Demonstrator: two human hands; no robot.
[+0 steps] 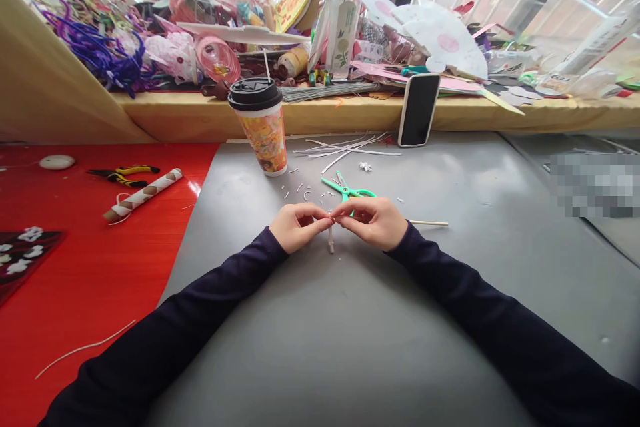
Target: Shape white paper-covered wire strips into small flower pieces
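Observation:
My left hand [301, 227] and my right hand [373, 222] meet over the grey mat, thumbs and forefingers closed in a pinch. Between the fingertips is a narrow pale piece [331, 244], its lower end pointing toward me; the fingers cover its upper part. Just beyond the hands lie green scissors [346, 191], partly behind my right hand. Small pale offcuts [307, 196] are scattered past my left hand. A thin wooden stick [431, 223] sticks out to the right of my right hand.
A lidded paper cup [261, 130] with a straw stands at the back left, pale strips [350, 147] and a phone [419, 111] farther right. Yellow-black pliers [125, 175] and a wrapped roll [145, 196] lie on the red surface [115, 260]. Craft materials crowd the ledge [320, 121].

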